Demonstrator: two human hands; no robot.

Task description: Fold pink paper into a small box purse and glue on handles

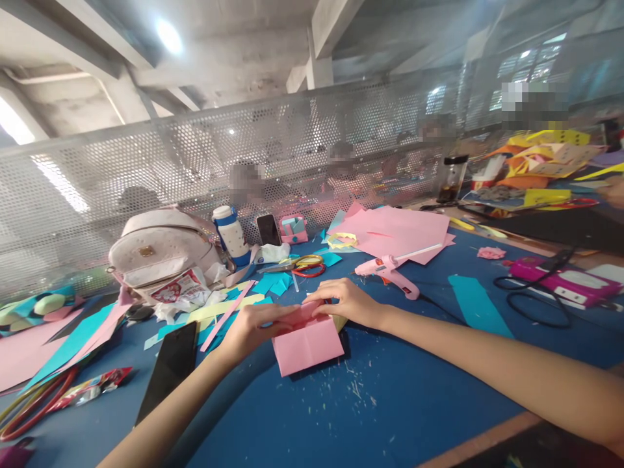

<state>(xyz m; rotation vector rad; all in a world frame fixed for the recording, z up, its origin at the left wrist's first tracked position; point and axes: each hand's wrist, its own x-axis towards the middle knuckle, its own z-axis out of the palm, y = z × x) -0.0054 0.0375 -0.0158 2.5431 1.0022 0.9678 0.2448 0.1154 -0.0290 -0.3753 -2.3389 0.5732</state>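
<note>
"How far along does the work look, taking the biggest things first?"

"The blue tabletop (414, 396) carries a pale backpack (160, 244) and, beyond the hands, a spread of loose pink sheets (404, 227) lying mostly flat and not made up into anything."

"And the tools?"

"The pink glue gun (390, 270) lies on its side past the right hand, touched by neither hand. The scissors (308, 264) lie farther left, also put down."

"What about the piece being worked?"

"The folded pink paper (308, 349) has its main shaping done, I'd judge: a broad panel faces the wearer, with a crease near its middle. Its far part is hidden under fingers, so I can't tell whether any seam is stuck, or how much folding is left."

"Where is it relative to the hands?"

"Between the 2 of them, touching both, its front panel on the wearer's side. The left hand (258, 325) pinches the left end of its far edge; the right hand (341, 300) curls its fingers over the right end, gripping as well."

"Anything smaller?"

"White flecks (359, 385) on the tabletop, just beside the paper."
</note>
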